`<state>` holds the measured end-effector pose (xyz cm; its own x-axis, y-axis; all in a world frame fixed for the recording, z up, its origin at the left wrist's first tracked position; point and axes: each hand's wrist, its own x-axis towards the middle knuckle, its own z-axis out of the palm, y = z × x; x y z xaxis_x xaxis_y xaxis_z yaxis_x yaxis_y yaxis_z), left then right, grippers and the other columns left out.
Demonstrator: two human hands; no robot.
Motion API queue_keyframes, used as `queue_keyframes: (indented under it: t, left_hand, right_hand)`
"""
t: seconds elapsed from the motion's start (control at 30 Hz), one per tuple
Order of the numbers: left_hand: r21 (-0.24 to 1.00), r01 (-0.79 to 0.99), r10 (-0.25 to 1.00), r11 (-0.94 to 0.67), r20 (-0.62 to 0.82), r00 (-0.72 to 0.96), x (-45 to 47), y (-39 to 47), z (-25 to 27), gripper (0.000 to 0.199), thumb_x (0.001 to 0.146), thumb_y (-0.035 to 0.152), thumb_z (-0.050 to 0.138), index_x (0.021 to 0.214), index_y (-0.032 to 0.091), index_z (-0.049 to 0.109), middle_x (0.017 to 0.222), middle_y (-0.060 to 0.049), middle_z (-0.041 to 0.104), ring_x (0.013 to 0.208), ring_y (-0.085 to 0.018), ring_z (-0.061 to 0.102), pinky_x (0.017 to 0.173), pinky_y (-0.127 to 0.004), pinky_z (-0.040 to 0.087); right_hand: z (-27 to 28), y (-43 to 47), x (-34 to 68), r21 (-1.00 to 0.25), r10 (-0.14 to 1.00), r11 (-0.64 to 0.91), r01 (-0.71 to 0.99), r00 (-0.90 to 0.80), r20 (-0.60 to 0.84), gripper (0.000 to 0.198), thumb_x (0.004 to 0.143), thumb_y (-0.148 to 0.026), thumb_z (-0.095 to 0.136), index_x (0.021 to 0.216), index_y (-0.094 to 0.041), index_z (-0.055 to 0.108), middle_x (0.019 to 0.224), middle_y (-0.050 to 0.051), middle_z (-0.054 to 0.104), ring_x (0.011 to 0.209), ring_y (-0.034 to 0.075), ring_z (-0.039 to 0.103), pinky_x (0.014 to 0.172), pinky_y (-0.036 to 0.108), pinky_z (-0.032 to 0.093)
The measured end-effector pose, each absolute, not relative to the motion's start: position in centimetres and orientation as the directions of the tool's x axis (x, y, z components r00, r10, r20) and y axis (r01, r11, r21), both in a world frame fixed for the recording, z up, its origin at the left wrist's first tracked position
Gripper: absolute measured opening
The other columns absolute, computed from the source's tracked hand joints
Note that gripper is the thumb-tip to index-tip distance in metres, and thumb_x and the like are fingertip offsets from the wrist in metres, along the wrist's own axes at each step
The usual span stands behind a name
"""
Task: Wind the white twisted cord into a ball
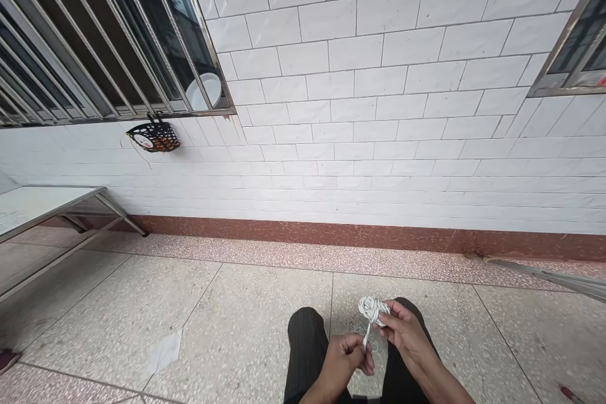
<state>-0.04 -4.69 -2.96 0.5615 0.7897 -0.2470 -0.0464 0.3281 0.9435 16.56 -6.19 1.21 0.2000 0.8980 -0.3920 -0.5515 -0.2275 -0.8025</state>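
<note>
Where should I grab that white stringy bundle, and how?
Probably pinch the white bundle by its right edge, coming from the right, like the right hand does. Its rounded, looped shape gives you something to hold, and the strand leaves from below, towards the left hand, so your grip shouldn't block it.

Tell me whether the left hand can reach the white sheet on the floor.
Probably not now: the left hand pinches the white cord, and the sheet lies beyond the left knee.
</note>
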Motion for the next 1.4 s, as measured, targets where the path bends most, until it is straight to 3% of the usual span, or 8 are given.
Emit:
queue_keyframes:
  t: [0.43, 0.57, 0.67, 0.83, 0.93, 1.07, 1.23, 1.4]
  left_hand:
    - [0.931, 0.043, 0.774, 0.362, -0.326, 0.544, -0.2, -4.4, -3.3, 0.058, 0.07, 0.069, 0.065, 0.07, 0.011, 0.062, 0.063, -0.006, 0.062, 0.053, -0.015, 0.057, 0.056, -0.028, 0.046]
    - [0.942, 0.317, 0.78, 0.113, -0.282, 0.559, -1.1, -4.2, -2.6, 0.047, 0.083, 0.056, 0.053, 0.062, 0.014, 0.057, 0.06, -0.004, 0.058, 0.055, -0.015, 0.055, 0.059, -0.027, 0.043]
    - [0.801, 0.561, 0.812, -0.209, -0.178, 0.556, -2.0, -3.4, -2.0, 0.032, 0.085, 0.033, 0.051, 0.059, 0.016, 0.056, 0.062, -0.003, 0.058, 0.061, -0.015, 0.054, 0.065, -0.026, 0.039]
    - [0.749, 0.55, 0.751, -0.37, -0.108, 0.651, -2.5, -1.8, -2.5, 0.027, 0.086, 0.025, 0.045, 0.066, 0.016, 0.061, 0.071, -0.005, 0.062, 0.073, -0.018, 0.055, 0.07, -0.025, 0.038]
    - [0.853, 0.466, 0.772, -0.236, -0.126, 0.623, -1.8, -1.6, -3.0, 0.03, 0.085, 0.03, 0.048, 0.063, 0.015, 0.06, 0.065, -0.003, 0.058, 0.068, -0.016, 0.052, 0.066, -0.024, 0.037]
    - [0.955, 0.295, 0.799, -0.028, -0.156, 0.58, 0.0, -2.6, -3.8, 0.028, 0.08, 0.033, 0.054, 0.062, 0.014, 0.063, 0.06, -0.001, 0.056, 0.06, -0.014, 0.049, 0.06, -0.024, 0.039]
    - [0.95, 0.275, 0.792, 0.148, -0.28, 0.543, 0.9, -4.0, -4.9, 0.034, 0.078, 0.04, 0.053, 0.068, 0.012, 0.067, 0.06, -0.005, 0.06, 0.053, -0.014, 0.053, 0.051, -0.024, 0.042]
    - [0.914, 0.404, 0.777, 0.029, -0.274, 0.566, -0.3, -4.3, -4.8, 0.036, 0.083, 0.039, 0.052, 0.059, 0.014, 0.062, 0.061, -0.003, 0.062, 0.053, -0.011, 0.05, 0.053, -0.022, 0.04]
  right_hand:
    - [1.0, -4.4, 16.7, -0.986, 0.964, -0.066, -0.156, 0.246, -0.103, 0.02, 0.066, -0.032, 0.074, 0.078, -0.019, 0.065, 0.089, 0.004, 0.067, 0.071, 0.019, 0.058, 0.055, 0.027, 0.043]
    - [-2.4, -3.8, 17.3, -0.978, 0.96, -0.034, 0.207, 0.278, 0.026, 0.012, 0.063, -0.02, 0.064, 0.075, -0.021, 0.063, 0.078, 0.001, 0.065, 0.074, 0.02, 0.057, 0.065, 0.029, 0.042]
    - [-5.2, -5.0, 17.0, -0.937, 0.984, -0.082, 0.34, 0.174, -0.023, 0.016, 0.057, -0.014, 0.058, 0.07, -0.022, 0.063, 0.066, -0.003, 0.06, 0.065, 0.017, 0.054, 0.062, 0.027, 0.037]
    - [-6.2, -7.5, 15.6, -0.949, 0.946, -0.308, 0.067, -0.086, -0.313, 0.014, 0.054, -0.015, 0.067, 0.065, -0.02, 0.059, 0.054, -0.006, 0.052, 0.05, 0.011, 0.046, 0.053, 0.023, 0.034]
    - [-4.7, -8.1, 15.6, -0.88, 0.895, -0.436, -0.189, -0.195, -0.402, 0.025, 0.053, -0.025, 0.079, 0.068, -0.019, 0.06, 0.056, -0.006, 0.055, 0.051, 0.011, 0.051, 0.055, 0.025, 0.044]
    - [-2.8, -8.3, 16.2, -0.824, 0.895, -0.439, -0.358, -0.097, -0.435, 0.031, 0.051, -0.028, 0.085, 0.067, -0.019, 0.06, 0.064, -0.002, 0.063, 0.062, 0.016, 0.062, 0.063, 0.029, 0.051]
    - [-2.4, -8.1, 16.6, -0.852, 0.915, -0.364, -0.375, 0.025, -0.402, 0.031, 0.05, -0.027, 0.086, 0.068, -0.018, 0.063, 0.065, -0.001, 0.066, 0.065, 0.02, 0.065, 0.066, 0.034, 0.054]
    - [-2.7, -7.0, 16.9, -0.936, 0.942, -0.236, -0.26, 0.177, -0.286, 0.021, 0.055, -0.026, 0.078, 0.069, -0.018, 0.065, 0.067, 0.002, 0.067, 0.068, 0.022, 0.062, 0.062, 0.034, 0.053]
